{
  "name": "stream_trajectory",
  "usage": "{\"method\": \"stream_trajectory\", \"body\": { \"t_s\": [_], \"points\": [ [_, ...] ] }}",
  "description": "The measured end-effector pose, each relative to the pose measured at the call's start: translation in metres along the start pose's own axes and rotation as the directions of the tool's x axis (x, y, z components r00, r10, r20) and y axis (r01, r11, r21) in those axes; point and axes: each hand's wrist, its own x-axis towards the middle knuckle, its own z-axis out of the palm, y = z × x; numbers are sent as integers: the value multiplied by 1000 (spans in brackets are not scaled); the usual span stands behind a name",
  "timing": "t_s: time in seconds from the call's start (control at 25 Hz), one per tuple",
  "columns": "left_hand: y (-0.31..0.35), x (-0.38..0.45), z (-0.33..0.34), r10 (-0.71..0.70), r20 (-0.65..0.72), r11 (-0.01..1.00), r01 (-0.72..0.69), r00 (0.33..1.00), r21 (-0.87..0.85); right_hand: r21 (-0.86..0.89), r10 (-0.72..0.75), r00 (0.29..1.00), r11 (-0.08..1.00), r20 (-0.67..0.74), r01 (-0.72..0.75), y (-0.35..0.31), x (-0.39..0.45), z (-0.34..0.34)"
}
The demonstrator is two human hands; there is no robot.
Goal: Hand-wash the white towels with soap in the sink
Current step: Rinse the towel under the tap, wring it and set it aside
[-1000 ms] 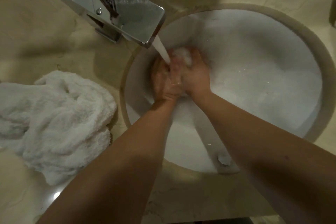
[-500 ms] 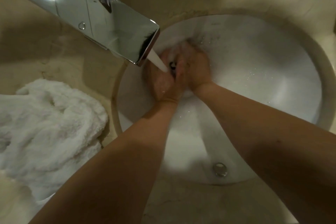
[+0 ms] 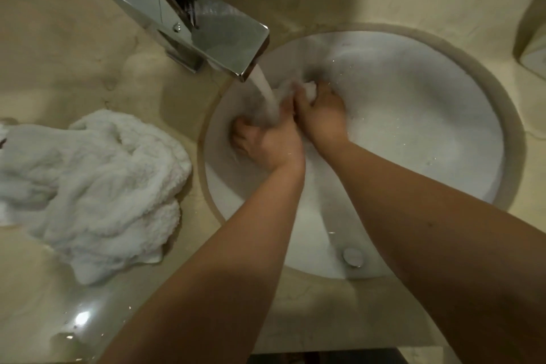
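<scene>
Both my hands are down in the round white sink, under the running water from the chrome faucet. My left hand has its fingers curled into a wet white towel in the basin. My right hand grips the bunched top of the same towel. Most of that towel is hidden by my hands, the stream and the foamy water. A second white towel lies crumpled on the counter to the left of the sink.
The beige stone counter surrounds the sink and is wet near its front left edge. An overflow fitting sits on the near wall of the basin. A pale object shows at the right edge.
My hands have moved apart a little: the left went down and left, the right stayed near the bunched cloth. The camera view shifted, so the faucet and counter towel sit differently in frame.
</scene>
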Motion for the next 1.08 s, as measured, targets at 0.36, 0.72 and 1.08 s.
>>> {"method": "stream_trajectory", "body": {
  "t_s": [0.36,0.72,1.08],
  "points": [
    [10,10,-28,-280,466,898,401,839,-181,387,19,996,922,-83,14,4,-30,-5],
    [19,20,-55,369,353,929,-326,860,-176,578,-28,998,816,55,-9,-7,-42,4],
    [-3,22,-39,571,327,784,-618,753,55,411,-185,983,897,17,162,-16,-34,5]
  ]
}}
